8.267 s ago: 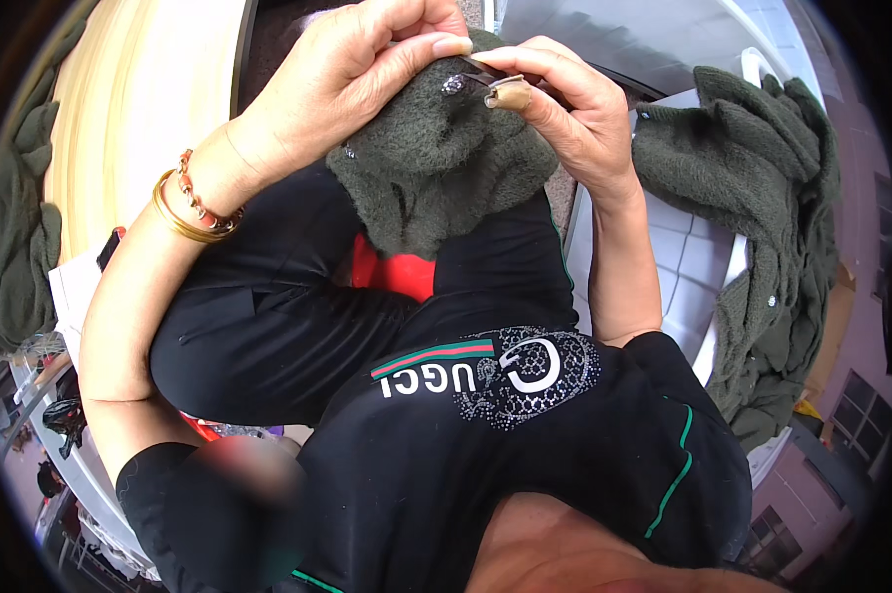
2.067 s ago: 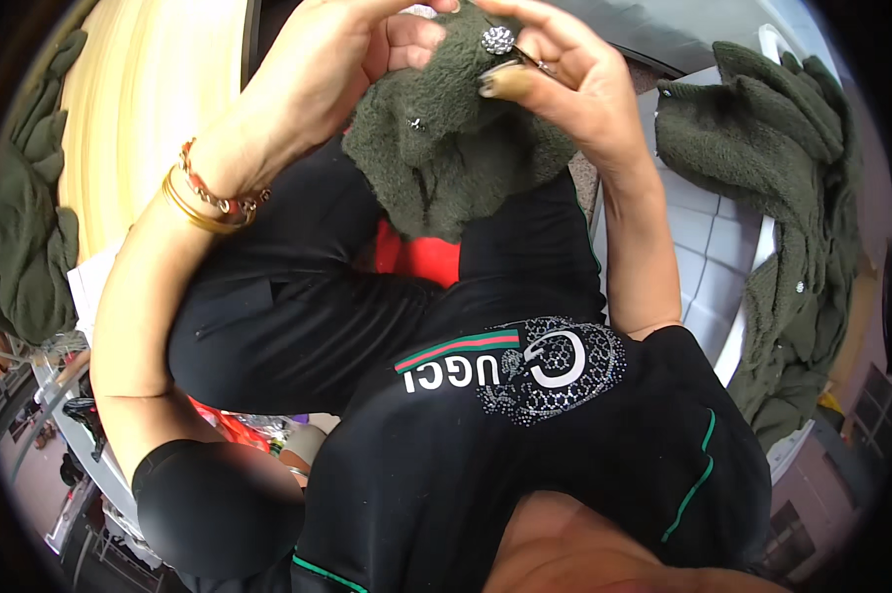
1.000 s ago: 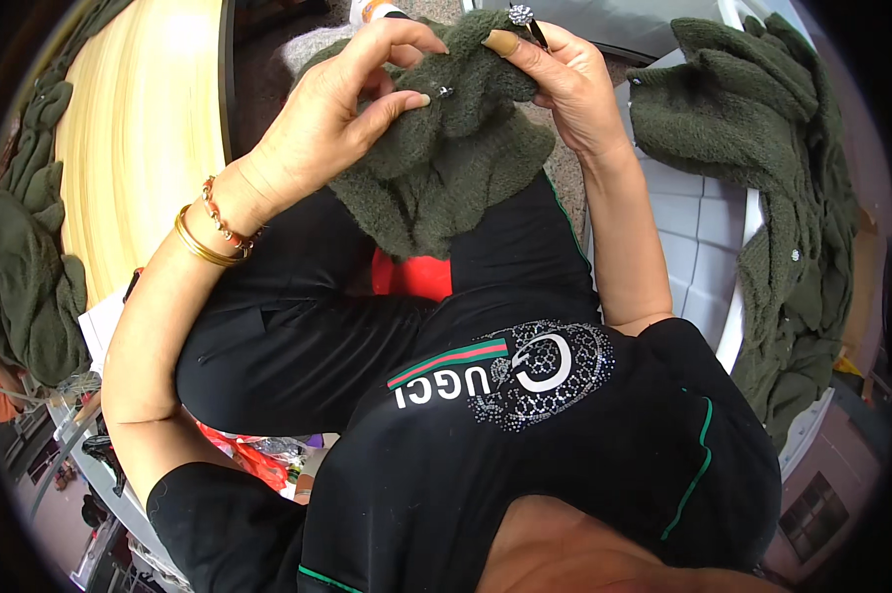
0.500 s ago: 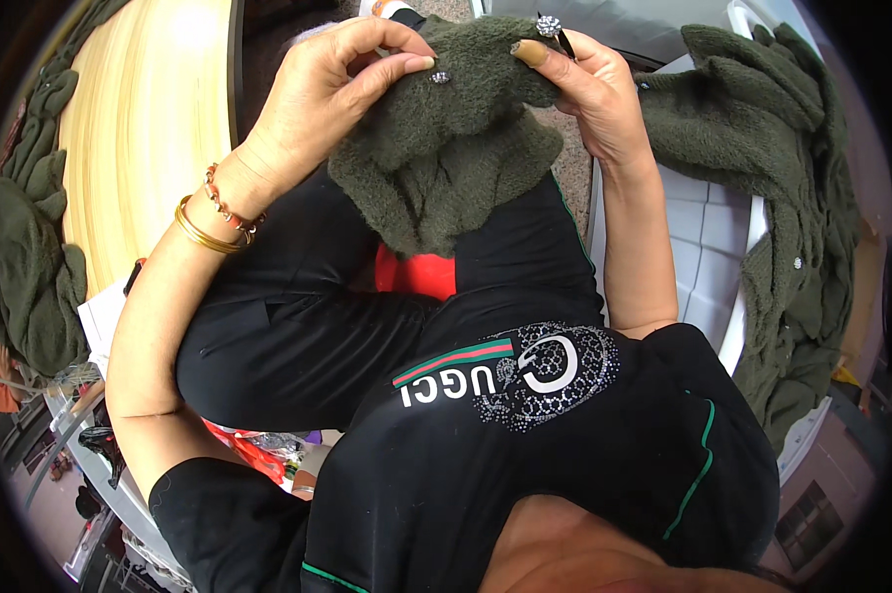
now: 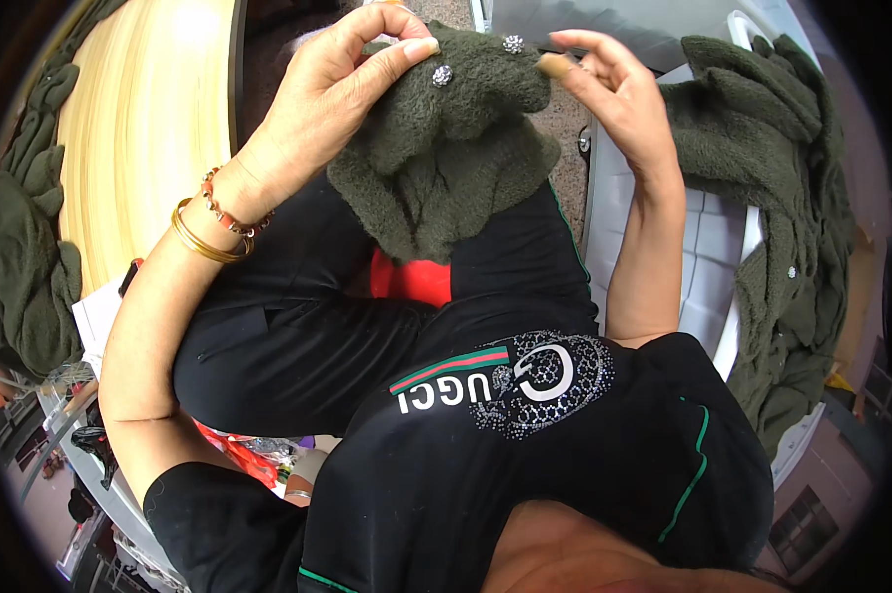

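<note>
A dark green, fuzzy knit garment [image 5: 446,148] is held up over my lap. My left hand [image 5: 352,74] pinches its upper edge between thumb and forefinger. Two sparkling silver round buttons sit on the cloth: one button [image 5: 443,75] just below my left fingertips, another button [image 5: 513,44] farther right along the edge. Apart from the cloth on the right, my right hand [image 5: 619,99] has its thumb and forefinger spread, with a tan cover [image 5: 553,65] on the thumb. No thing shows between those two fingertips; the curled fingers behind are slightly blurred.
On the left stands a pale wood-topped table [image 5: 150,128], with more green knit cloth [image 5: 21,267] heaped beyond it. To the right, a white tub [image 5: 698,237] has green garments [image 5: 802,227] draped over its rim. Something red [image 5: 406,280] shows between my legs.
My right hand has moved off the garment to the right, and thumb and forefinger have parted. The button it was beside now shows fully on the cloth. My left hand keeps its pinch.
</note>
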The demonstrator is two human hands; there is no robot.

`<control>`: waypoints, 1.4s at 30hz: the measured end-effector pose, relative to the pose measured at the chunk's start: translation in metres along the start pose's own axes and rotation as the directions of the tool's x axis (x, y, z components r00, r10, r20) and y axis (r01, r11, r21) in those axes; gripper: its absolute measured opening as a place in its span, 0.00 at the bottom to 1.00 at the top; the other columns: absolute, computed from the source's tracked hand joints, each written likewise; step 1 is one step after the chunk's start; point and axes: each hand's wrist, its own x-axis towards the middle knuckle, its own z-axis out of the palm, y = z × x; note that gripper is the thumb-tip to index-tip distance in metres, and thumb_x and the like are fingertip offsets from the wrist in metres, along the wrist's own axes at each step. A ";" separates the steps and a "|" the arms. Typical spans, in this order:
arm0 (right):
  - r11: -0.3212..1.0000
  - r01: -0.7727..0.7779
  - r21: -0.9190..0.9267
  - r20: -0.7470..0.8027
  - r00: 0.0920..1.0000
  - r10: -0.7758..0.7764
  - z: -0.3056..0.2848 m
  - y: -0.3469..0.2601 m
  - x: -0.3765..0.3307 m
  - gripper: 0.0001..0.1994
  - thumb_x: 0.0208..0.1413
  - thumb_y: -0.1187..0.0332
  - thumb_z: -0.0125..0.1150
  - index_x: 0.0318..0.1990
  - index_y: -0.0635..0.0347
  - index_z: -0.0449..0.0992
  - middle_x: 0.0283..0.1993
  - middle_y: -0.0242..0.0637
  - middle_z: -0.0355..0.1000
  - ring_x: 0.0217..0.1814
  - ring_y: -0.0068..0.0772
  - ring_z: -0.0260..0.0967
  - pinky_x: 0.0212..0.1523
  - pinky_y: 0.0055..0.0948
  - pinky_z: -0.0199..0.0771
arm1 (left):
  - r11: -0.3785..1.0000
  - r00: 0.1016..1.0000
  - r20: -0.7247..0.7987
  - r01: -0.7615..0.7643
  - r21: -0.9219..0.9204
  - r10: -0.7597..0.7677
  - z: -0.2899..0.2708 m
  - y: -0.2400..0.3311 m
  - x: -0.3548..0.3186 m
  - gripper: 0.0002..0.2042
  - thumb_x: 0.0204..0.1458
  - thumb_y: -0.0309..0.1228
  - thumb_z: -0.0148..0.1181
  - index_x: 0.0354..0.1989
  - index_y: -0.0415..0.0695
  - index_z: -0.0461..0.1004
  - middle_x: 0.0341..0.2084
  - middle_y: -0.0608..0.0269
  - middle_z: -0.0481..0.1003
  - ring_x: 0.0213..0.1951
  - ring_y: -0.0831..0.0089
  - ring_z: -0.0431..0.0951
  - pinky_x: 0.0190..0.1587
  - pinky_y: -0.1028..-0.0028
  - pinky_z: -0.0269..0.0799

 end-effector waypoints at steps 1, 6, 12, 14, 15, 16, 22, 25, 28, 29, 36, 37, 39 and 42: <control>0.998 0.035 -0.046 -0.053 0.998 -0.037 -0.002 -0.001 0.001 0.16 0.63 0.70 0.60 0.56 0.64 0.74 0.36 0.23 0.73 0.35 0.10 0.64 0.39 0.14 0.63 | 1.000 1.000 -0.006 -0.002 0.000 0.002 0.000 0.002 0.000 0.07 0.66 0.31 0.54 0.45 0.40 0.72 0.40 0.74 0.73 0.44 0.87 0.69 0.50 0.83 0.66; 0.959 0.179 0.221 0.066 0.978 -0.198 0.019 -0.040 -0.003 0.15 0.63 0.71 0.60 0.56 0.65 0.75 0.40 0.25 0.72 0.41 0.13 0.65 0.44 0.15 0.66 | 1.000 1.000 0.000 0.017 0.012 -0.017 0.002 0.004 0.000 0.07 0.66 0.31 0.54 0.46 0.41 0.72 0.39 0.74 0.72 0.43 0.89 0.69 0.48 0.84 0.66; 0.911 0.406 0.070 0.092 0.907 -0.411 0.039 -0.029 0.010 0.15 0.59 0.70 0.64 0.52 0.65 0.78 0.36 0.30 0.73 0.37 0.19 0.68 0.40 0.19 0.68 | 0.990 0.997 0.014 0.071 -0.123 -0.070 0.002 0.002 -0.001 0.08 0.66 0.31 0.54 0.46 0.41 0.72 0.39 0.74 0.73 0.42 0.89 0.71 0.47 0.85 0.67; 0.901 0.428 0.067 0.104 0.895 -0.433 0.040 -0.029 0.013 0.15 0.59 0.70 0.64 0.52 0.64 0.79 0.35 0.31 0.74 0.37 0.20 0.68 0.40 0.19 0.68 | 0.985 0.997 0.010 0.077 -0.151 -0.077 0.001 0.002 -0.002 0.08 0.66 0.31 0.54 0.46 0.42 0.73 0.38 0.74 0.74 0.42 0.89 0.71 0.47 0.85 0.68; 0.890 0.451 0.063 0.112 0.883 -0.455 0.040 -0.029 0.014 0.15 0.58 0.70 0.64 0.51 0.64 0.79 0.35 0.32 0.74 0.37 0.21 0.69 0.40 0.20 0.69 | 0.981 0.997 0.012 0.083 -0.177 -0.083 0.001 0.002 -0.001 0.08 0.66 0.31 0.54 0.46 0.42 0.73 0.38 0.74 0.74 0.42 0.89 0.71 0.46 0.85 0.68; 0.890 0.451 0.064 0.113 0.883 -0.455 0.040 -0.029 0.014 0.15 0.58 0.70 0.64 0.51 0.64 0.79 0.35 0.32 0.74 0.37 0.21 0.69 0.40 0.20 0.69 | 0.981 0.996 0.010 0.084 -0.177 -0.084 0.000 0.002 -0.001 0.08 0.66 0.31 0.54 0.46 0.42 0.73 0.38 0.74 0.74 0.42 0.89 0.71 0.46 0.85 0.68; 0.899 0.432 0.069 0.155 0.886 -0.437 0.041 -0.031 0.016 0.15 0.59 0.70 0.64 0.52 0.64 0.79 0.36 0.33 0.75 0.37 0.22 0.69 0.40 0.21 0.69 | 0.980 0.997 0.038 0.068 -0.184 -0.062 -0.001 -0.003 0.000 0.08 0.65 0.32 0.54 0.46 0.42 0.74 0.39 0.74 0.74 0.44 0.89 0.72 0.47 0.85 0.68; 0.901 0.427 0.073 0.199 0.879 -0.433 0.040 -0.030 0.017 0.15 0.59 0.70 0.63 0.52 0.64 0.79 0.38 0.35 0.76 0.38 0.23 0.69 0.41 0.21 0.69 | 0.992 0.997 0.057 0.057 -0.113 -0.051 -0.003 -0.005 0.000 0.08 0.65 0.32 0.55 0.47 0.42 0.74 0.40 0.74 0.74 0.44 0.89 0.72 0.48 0.84 0.69; 0.901 0.420 0.111 0.222 0.873 -0.434 0.041 -0.030 0.018 0.14 0.59 0.70 0.63 0.52 0.64 0.80 0.39 0.35 0.76 0.39 0.24 0.70 0.42 0.22 0.69 | 0.994 0.999 0.031 0.042 -0.103 -0.038 -0.003 -0.006 -0.001 0.09 0.65 0.33 0.54 0.47 0.42 0.74 0.40 0.74 0.74 0.45 0.88 0.72 0.49 0.84 0.69; 0.901 0.415 0.125 0.224 0.873 -0.433 0.041 -0.031 0.018 0.14 0.59 0.70 0.63 0.51 0.64 0.80 0.39 0.35 0.76 0.39 0.25 0.71 0.43 0.22 0.70 | 0.990 0.998 0.045 0.055 -0.134 -0.049 -0.004 -0.005 -0.001 0.09 0.65 0.33 0.55 0.47 0.42 0.74 0.40 0.74 0.74 0.45 0.88 0.72 0.49 0.84 0.69; 0.888 0.439 0.137 0.240 0.855 -0.460 0.043 -0.033 0.020 0.13 0.59 0.71 0.63 0.51 0.65 0.80 0.38 0.36 0.76 0.40 0.26 0.72 0.43 0.23 0.71 | 0.677 0.707 0.146 -0.567 -0.469 0.692 -0.001 -0.051 0.035 0.08 0.65 0.29 0.53 0.46 0.40 0.75 0.41 0.62 0.78 0.42 0.75 0.77 0.46 0.77 0.73; 0.888 0.438 0.137 0.240 0.856 -0.459 0.043 -0.033 0.020 0.13 0.59 0.71 0.63 0.51 0.65 0.80 0.38 0.36 0.76 0.40 0.26 0.72 0.43 0.23 0.71 | 0.678 0.707 0.146 -0.566 -0.470 0.692 -0.004 -0.049 0.026 0.08 0.65 0.29 0.53 0.46 0.40 0.75 0.41 0.62 0.78 0.42 0.75 0.77 0.46 0.77 0.73; 0.887 0.441 0.140 0.236 0.855 -0.462 0.042 -0.034 0.019 0.13 0.59 0.70 0.63 0.51 0.65 0.80 0.38 0.36 0.76 0.39 0.25 0.71 0.42 0.22 0.71 | 0.978 0.994 0.073 0.093 -0.189 -0.081 -0.002 -0.004 0.001 0.09 0.65 0.33 0.54 0.47 0.42 0.74 0.40 0.74 0.75 0.45 0.88 0.73 0.50 0.84 0.69; 0.884 0.444 0.144 0.260 0.845 -0.467 0.044 -0.036 0.020 0.14 0.59 0.70 0.63 0.50 0.65 0.80 0.37 0.34 0.76 0.37 0.24 0.71 0.40 0.22 0.70 | 0.978 0.994 0.073 0.099 -0.185 -0.087 -0.006 -0.005 -0.003 0.08 0.66 0.32 0.54 0.47 0.42 0.74 0.40 0.74 0.75 0.45 0.87 0.73 0.49 0.83 0.70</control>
